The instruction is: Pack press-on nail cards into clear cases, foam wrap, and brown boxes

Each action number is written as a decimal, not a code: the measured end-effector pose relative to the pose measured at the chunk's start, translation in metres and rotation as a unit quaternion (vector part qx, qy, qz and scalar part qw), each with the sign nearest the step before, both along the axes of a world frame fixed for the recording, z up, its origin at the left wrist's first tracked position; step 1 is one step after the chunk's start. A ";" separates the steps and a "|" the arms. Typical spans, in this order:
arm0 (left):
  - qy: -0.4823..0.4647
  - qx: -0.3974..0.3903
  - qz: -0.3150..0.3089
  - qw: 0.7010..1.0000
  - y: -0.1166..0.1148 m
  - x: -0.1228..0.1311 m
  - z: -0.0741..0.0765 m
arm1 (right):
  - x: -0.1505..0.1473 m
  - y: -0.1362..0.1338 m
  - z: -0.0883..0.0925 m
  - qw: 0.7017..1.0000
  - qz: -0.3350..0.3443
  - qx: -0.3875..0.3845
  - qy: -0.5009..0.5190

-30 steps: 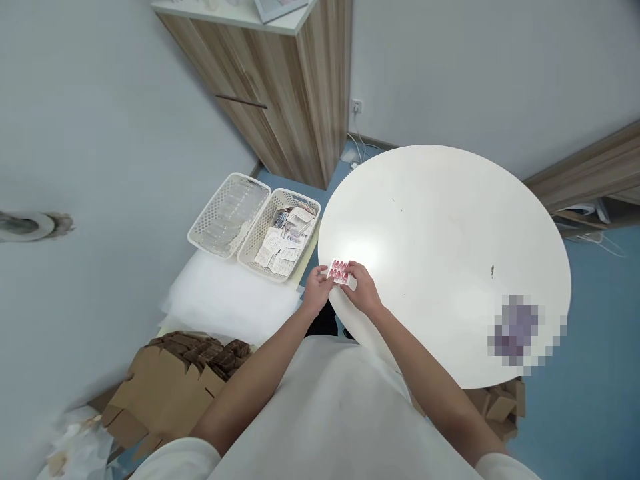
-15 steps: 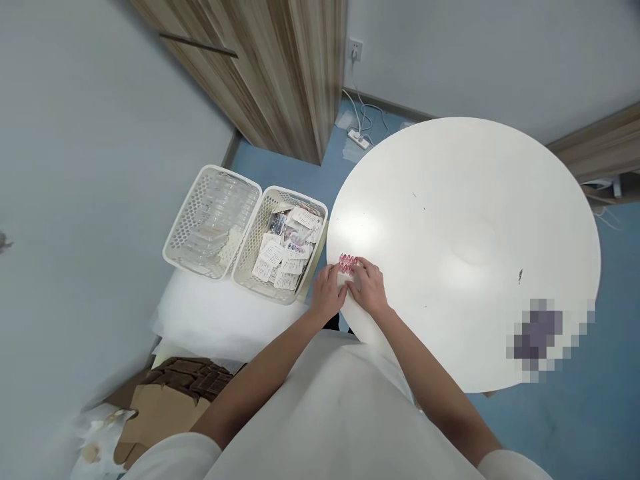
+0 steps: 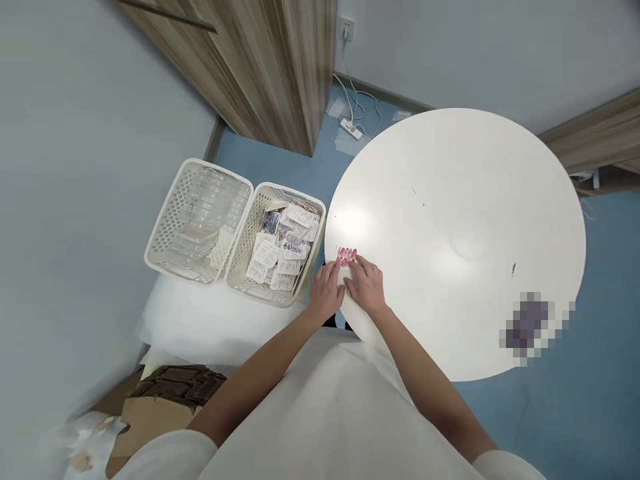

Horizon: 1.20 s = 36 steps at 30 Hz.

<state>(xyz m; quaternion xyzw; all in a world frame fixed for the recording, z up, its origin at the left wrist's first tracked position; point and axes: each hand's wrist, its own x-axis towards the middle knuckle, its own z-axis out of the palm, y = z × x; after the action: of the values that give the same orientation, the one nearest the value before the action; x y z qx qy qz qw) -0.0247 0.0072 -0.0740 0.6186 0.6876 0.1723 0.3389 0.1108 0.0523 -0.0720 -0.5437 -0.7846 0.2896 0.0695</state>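
Observation:
A small set of red press-on nails [image 3: 346, 257], in two rows, lies at the left edge of the round white table [image 3: 450, 173]. My left hand [image 3: 326, 290] has its fingertips on the lower left side of the set. From the lower right, my right hand [image 3: 367, 285] touches it with bent fingers. Both thumbs point inward, just below the nails. My hands cover part of the set's lower edge, and whether a clear backing lies under it is too small to make out.
To the left stand two white baskets: one basket [image 3: 320, 203] with several printed cards and nail packs, another basket [image 3: 150, 250] with clear plastic trays. A blurred dark object [image 3: 527, 325] lies at the table's right. A power strip [image 3: 351, 129] with cables is on the floor beyond.
The view has shifted slightly, so the baskets and table appear a little further left. My hands stay at the nail set, with more of its red nails showing above the fingers.

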 end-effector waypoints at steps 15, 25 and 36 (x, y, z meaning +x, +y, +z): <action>0.066 0.052 0.122 0.989 -0.078 0.030 0.012 | 0.053 -0.042 0.022 0.989 0.061 -0.016 0.133; 0.009 0.005 0.199 0.980 -0.153 0.017 0.041 | 0.055 -0.064 0.035 0.971 0.183 -0.075 0.132; -0.047 -0.009 0.179 0.983 -0.211 -0.067 0.083 | -0.053 -0.073 0.063 0.942 0.188 -0.176 0.213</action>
<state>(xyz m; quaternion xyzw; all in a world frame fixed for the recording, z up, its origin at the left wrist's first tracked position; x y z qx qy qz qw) -0.0914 -0.2033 0.0093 0.4737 0.7718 0.2534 0.3401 0.0579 -0.0208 -0.0089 -0.3151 -0.7760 0.5401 0.0826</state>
